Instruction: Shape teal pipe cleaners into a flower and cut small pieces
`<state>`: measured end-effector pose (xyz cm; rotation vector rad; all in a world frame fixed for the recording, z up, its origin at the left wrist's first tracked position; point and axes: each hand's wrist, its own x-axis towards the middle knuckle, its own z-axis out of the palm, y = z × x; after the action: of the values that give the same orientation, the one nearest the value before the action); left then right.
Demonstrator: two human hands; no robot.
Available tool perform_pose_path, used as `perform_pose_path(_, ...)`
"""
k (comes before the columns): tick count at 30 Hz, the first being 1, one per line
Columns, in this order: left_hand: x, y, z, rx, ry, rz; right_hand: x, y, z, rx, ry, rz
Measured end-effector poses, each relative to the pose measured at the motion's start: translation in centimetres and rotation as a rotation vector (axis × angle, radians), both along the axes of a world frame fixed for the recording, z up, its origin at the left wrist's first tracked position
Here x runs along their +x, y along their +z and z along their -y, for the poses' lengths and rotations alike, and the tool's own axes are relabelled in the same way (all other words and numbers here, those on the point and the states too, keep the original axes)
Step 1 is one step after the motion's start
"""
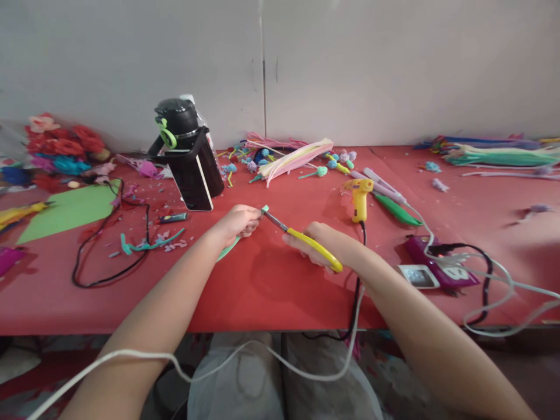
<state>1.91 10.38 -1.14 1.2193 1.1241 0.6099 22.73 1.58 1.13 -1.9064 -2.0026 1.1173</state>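
Near the middle of the red table (271,291), my left hand (240,224) is closed on a mint-green pipe cleaner (228,249). One end sticks out beyond the fingertips, and the rest hangs below the palm. My right hand (318,242) is wrapped round the yellow handle of a pair of scissors (312,244). Their metal blades point left and up, with the tips at the green end beside my left fingertips. Whether the blades touch it is too small to tell.
A black flask (177,119) and a phone-like black panel (192,181) stand behind my left hand. A yellow glue gun (359,201) is upright at right. Pipe-cleaner bundles (297,160) lie behind. A white cable (236,353) crosses my lap; a power strip (437,265) sits right.
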Motion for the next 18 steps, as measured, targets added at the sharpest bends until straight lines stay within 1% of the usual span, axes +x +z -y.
perform_pose_path(4, -0.2, 0.0, 0.0, 0.004, -0.009, 0.010, 0.5, -1.0, -0.3, -0.011, 0.021, -0.039)
perform_pose_path(6, -0.2, -0.1, 0.0, 0.011, -0.017, 0.017, 0.7, -1.1, -0.3, -0.007, 0.042, -0.053)
perform_pose_path(13, 0.1, 0.3, 0.2, 0.018, -0.016, 0.007, 1.0, 0.0, -0.1, -0.022, 0.104, -0.066)
perform_pose_path(18, 0.1, 0.4, 0.3, 0.024, -0.029, 0.017, 1.5, 0.1, -0.1, -0.062, 0.155, -0.105)
